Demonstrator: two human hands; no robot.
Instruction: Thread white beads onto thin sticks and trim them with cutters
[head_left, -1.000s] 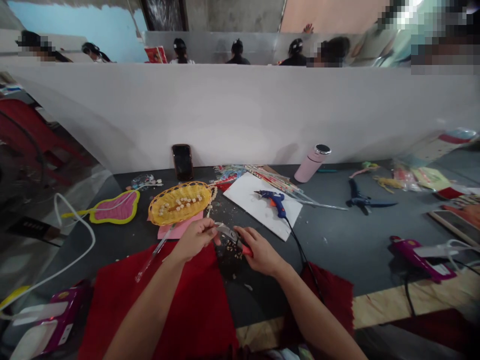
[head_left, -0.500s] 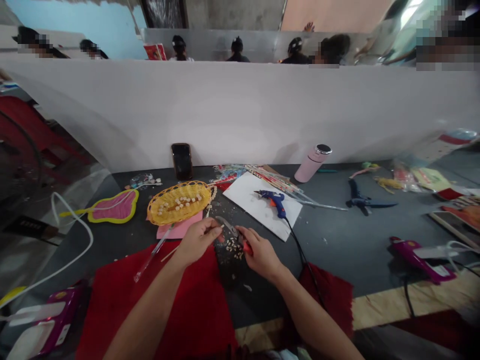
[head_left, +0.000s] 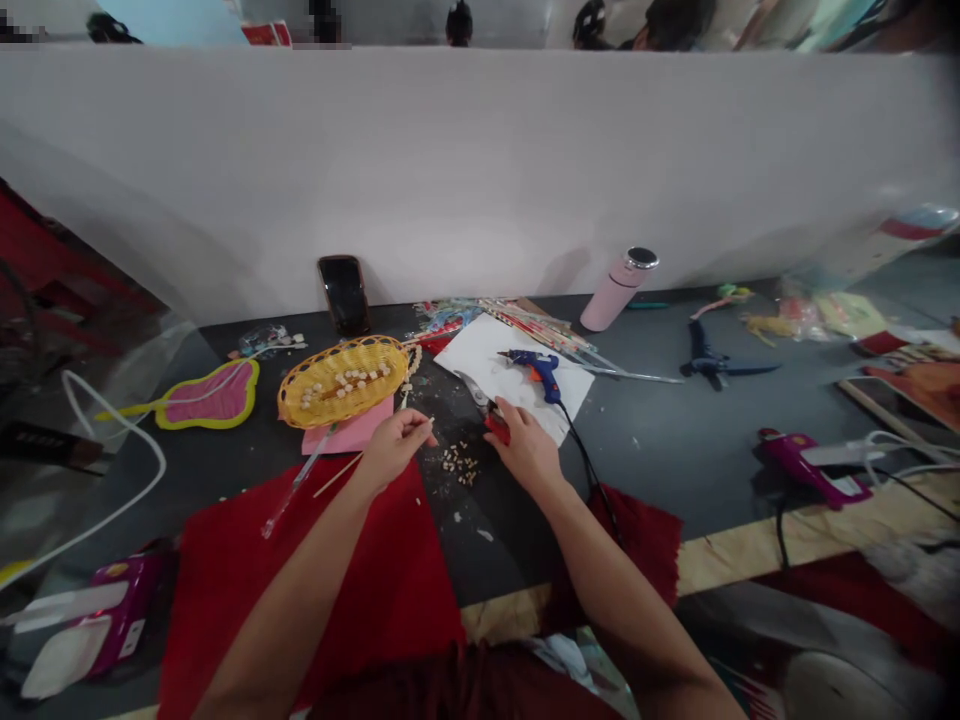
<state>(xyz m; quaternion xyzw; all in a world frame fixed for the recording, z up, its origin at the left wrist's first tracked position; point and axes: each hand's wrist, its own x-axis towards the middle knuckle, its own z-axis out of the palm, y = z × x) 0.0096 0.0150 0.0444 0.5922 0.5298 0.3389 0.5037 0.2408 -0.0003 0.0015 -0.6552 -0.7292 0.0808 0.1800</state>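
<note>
My left hand point(head_left: 396, 447) is closed on a thin pale stick point(head_left: 337, 474), whose short tip pokes out past the fingertips and whose long end trails back beneath the wrist. In my right hand point(head_left: 527, 447) are red-handled cutters point(head_left: 480, 396), their curved metal blades pointing away to the upper left, apart from the stick. Between the hands, small cut pieces point(head_left: 459, 463) lie scattered on the dark table. Beyond my left hand, a yellow woven basket point(head_left: 330, 408) holds small pale bead-like clusters. It rests partly on a pink sheet point(head_left: 349, 433).
A blue glue gun point(head_left: 541, 372) lies on a white board point(head_left: 469, 345), its black cord running toward me past my right forearm. Red cloth point(head_left: 390, 560) covers the near left. A phone point(head_left: 344, 295) and pink bottle point(head_left: 619, 290) stand by the white partition point(head_left: 465, 170).
The view has tilted down. My right hand has drawn the cutters away from the stick's tip, up and to the right. My left hand keeps hold of the stick.
</note>
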